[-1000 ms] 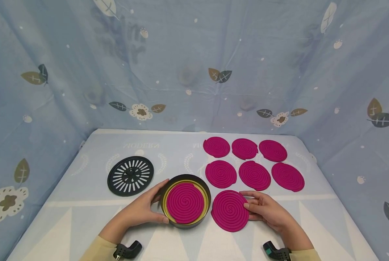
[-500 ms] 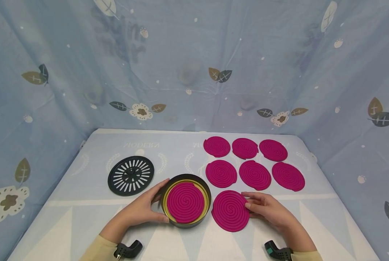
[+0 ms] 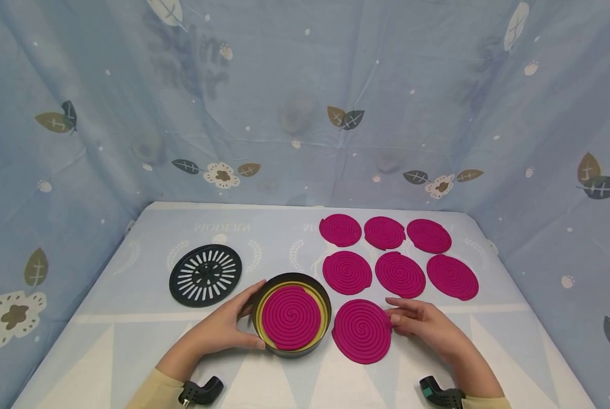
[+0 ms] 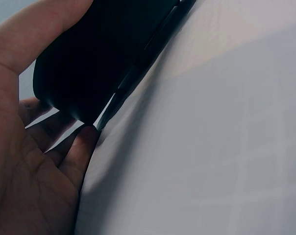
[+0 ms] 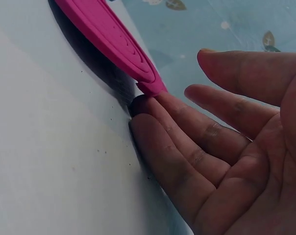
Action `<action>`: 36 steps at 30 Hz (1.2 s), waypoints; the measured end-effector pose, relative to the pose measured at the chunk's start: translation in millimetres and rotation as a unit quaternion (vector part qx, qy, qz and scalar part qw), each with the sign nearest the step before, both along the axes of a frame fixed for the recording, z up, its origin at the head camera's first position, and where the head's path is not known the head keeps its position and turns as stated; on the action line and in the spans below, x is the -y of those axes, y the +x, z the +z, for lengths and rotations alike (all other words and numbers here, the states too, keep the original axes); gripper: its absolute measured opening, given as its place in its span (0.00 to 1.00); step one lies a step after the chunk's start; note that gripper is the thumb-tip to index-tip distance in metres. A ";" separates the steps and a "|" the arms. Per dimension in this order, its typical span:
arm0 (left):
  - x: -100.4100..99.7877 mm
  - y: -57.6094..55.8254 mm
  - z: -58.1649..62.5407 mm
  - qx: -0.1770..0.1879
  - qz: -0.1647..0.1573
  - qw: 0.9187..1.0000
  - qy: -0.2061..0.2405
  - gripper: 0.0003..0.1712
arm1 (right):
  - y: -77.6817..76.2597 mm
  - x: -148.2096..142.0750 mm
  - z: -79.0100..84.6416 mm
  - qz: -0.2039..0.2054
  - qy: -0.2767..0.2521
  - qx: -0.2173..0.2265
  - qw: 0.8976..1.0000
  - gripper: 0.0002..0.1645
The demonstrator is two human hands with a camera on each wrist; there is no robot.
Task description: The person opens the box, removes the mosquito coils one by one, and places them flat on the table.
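Note:
My left hand [image 3: 225,326] holds a round dark tin [image 3: 292,355] with a yellow inside by its left side. Its thumb is at the front and its fingers are behind, and the left wrist view shows them curled against the dark wall [image 4: 99,58]. A magenta mosquito coil [image 3: 291,317] lies in the tin. Just right of the tin is another magenta coil [image 3: 362,331], its right edge touched by my right hand [image 3: 423,326]. In the right wrist view, fingertips [image 5: 148,129] meet the edge of that coil [image 5: 113,41] from below, while the thumb stands apart from it.
Several more magenta coils [image 3: 400,275] lie flat in two rows at the back right of the table [image 3: 146,341]. A black slotted round lid [image 3: 205,276] rests left of the tin. Patterned blue cloth [image 3: 305,113] hangs behind and at both sides.
My right hand has slid slightly right, and its thumb has come off the coil's face. The coil and tin stay in place; my left hand has not visibly moved.

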State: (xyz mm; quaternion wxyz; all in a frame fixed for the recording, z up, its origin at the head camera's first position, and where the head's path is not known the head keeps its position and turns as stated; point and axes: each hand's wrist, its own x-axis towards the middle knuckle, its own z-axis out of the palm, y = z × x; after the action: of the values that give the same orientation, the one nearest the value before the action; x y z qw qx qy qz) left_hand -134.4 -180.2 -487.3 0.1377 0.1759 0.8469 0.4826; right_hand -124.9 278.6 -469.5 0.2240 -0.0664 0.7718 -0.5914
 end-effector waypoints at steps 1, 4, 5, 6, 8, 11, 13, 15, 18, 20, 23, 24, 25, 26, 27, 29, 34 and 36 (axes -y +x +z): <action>0.0 -0.1 0.0 -0.001 0.000 1.000 -0.001 0.72 | 0.1 0.0 -0.2 0.000 0.002 -0.001 1.000 0.36; 0.0 0.3 0.5 -0.003 -0.002 1.000 -0.002 0.73 | 0.7 0.6 -0.7 0.000 0.006 -0.001 1.000 0.36; 0.1 0.5 0.7 -0.005 -0.003 1.000 -0.003 0.73 | 0.7 0.6 -0.7 0.002 0.009 -0.003 1.000 0.36; 0.3 0.7 0.7 -0.007 -0.004 1.000 -0.002 0.73 | 0.6 0.5 -0.7 0.003 0.012 -0.004 1.000 0.36; 0.6 1.5 0.5 -0.007 -0.007 1.000 0.000 0.73 | 1.2 0.6 -1.4 0.003 0.018 -0.004 1.000 0.36; 0.8 2.0 -0.1 -0.006 -0.009 1.000 0.001 0.73 | 1.7 0.9 -1.3 0.000 0.026 -0.004 1.000 0.36; 0.7 2.0 -0.4 -0.003 -0.007 1.000 -0.001 0.73 | 1.9 1.1 -0.9 -0.001 0.030 -0.004 1.000 0.36; 0.8 1.5 -0.5 -0.003 -0.005 1.000 -0.005 0.73 | 2.2 1.4 -0.1 -0.003 0.032 -0.003 0.999 0.36; 0.9 0.8 0.5 -0.007 -0.006 1.000 -0.005 0.73 | 2.2 1.8 0.8 -0.005 0.031 -0.004 0.999 0.36; 0.9 0.7 1.4 -0.009 -0.009 1.000 -0.001 0.73 | 2.3 2.1 1.3 -0.008 0.029 -0.002 1.000 0.36; 1.0 0.5 2.1 -0.005 -0.012 1.000 0.003 0.73 | 2.3 2.5 1.9 -0.008 0.025 -0.005 1.000 0.36; 1.0 0.5 2.0 -0.005 -0.012 1.000 0.003 0.72 | 2.4 2.8 2.0 -0.009 0.024 -0.004 1.000 0.36; 1.0 0.7 1.8 -0.005 -0.012 1.000 0.002 0.72 | 2.4 2.8 1.9 -0.008 0.023 -0.005 1.000 0.36; 1.0 0.8 1.4 -0.005 -0.013 1.000 0.002 0.72 | 2.6 2.9 1.9 -0.007 0.023 -0.006 1.000 0.35; 1.0 0.9 1.0 -0.004 -0.013 1.000 0.002 0.72 | 2.8 3.2 1.7 -0.007 0.022 -0.006 1.000 0.35; 1.1 1.2 0.4 -0.006 -0.014 1.000 0.003 0.73 | 3.0 3.8 1.1 -0.010 0.021 -0.004 1.000 0.35; 1.3 0.8 0.3 -0.009 -0.017 1.000 0.008 0.73 | 2.9 4.7 -0.7 -0.014 0.026 -0.004 1.000 0.35; 1.5 0.6 0.8 -0.009 -0.018 1.000 0.010 0.73 | 2.3 4.7 -1.2 -0.012 0.028 -0.005 1.000 0.35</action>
State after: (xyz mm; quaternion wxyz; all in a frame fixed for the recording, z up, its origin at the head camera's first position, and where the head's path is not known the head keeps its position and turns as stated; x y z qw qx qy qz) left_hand -133.7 -181.8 -486.5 0.1371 0.1971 0.8396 0.4872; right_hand -122.6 273.9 -470.8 0.2148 -0.0536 0.7900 -0.5718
